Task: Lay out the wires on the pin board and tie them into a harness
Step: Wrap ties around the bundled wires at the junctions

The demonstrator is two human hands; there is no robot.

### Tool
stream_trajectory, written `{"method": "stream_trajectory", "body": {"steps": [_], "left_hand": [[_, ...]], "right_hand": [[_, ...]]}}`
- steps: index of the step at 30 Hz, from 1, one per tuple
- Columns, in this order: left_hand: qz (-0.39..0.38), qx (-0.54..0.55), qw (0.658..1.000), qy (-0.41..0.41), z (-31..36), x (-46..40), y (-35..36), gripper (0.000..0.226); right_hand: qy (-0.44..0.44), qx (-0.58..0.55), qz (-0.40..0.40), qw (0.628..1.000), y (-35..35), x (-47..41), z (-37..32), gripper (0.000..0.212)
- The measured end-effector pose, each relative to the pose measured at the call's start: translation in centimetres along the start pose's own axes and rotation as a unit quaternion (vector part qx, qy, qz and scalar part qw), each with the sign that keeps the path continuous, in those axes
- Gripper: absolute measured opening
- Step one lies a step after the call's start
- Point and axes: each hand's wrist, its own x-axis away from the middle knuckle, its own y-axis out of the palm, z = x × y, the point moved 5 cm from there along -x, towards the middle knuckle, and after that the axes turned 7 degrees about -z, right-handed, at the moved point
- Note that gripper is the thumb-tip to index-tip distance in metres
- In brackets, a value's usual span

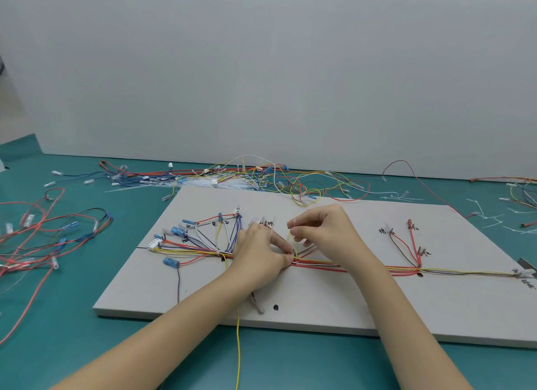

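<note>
A grey pin board (pixel 319 299) lies on the teal table. A bundle of red, yellow and white wires (pixel 377 269) runs across it from a white connector (pixel 153 244) at the left to the right edge. Branches with blue terminals (pixel 177 231) fan out at the left. My left hand (pixel 261 259) presses on the bundle at the board's middle, thumb and fingers pinching the wires. Just above it, my right hand (pixel 322 232) pinches a thin white cable tie (pixel 293 224) between fingertips. One yellow wire (pixel 238 346) hangs off the board's front edge.
Loose wires (pixel 261 177) pile up behind the board along the white wall. More red and black wires (pixel 43 235) lie on the table at the left. Spare white cable ties (pixel 494 218) are scattered at the right.
</note>
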Motion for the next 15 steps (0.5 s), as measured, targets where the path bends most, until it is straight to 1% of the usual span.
{"method": "stream_trajectory", "body": {"steps": [5,8,10,12,15], "left_hand": [[0.005,0.01,1.0,-0.009,-0.2,-0.1,0.1,0.008],[0.001,0.017,1.0,-0.015,-0.2,-0.1,0.1,0.01],[-0.005,0.03,0.999,-0.022,-0.2,-0.2,0.0,0.011],[-0.02,0.037,0.998,-0.039,-0.3,-0.3,-0.1,0.016],[-0.071,0.041,0.994,-0.075,-0.4,-0.7,-0.5,0.025]], "right_hand": [[-0.019,0.038,-0.006,0.999,1.7,-0.1,-0.1,0.024],[-0.018,0.031,-0.021,0.999,1.5,0.0,-0.2,0.036],[-0.015,0.014,-0.036,0.999,1.3,0.1,-0.3,0.038],[-0.012,0.008,-0.053,0.998,1.4,0.2,-0.3,0.034],[-0.009,0.008,-0.084,0.996,1.4,0.2,-0.7,0.031]]}}
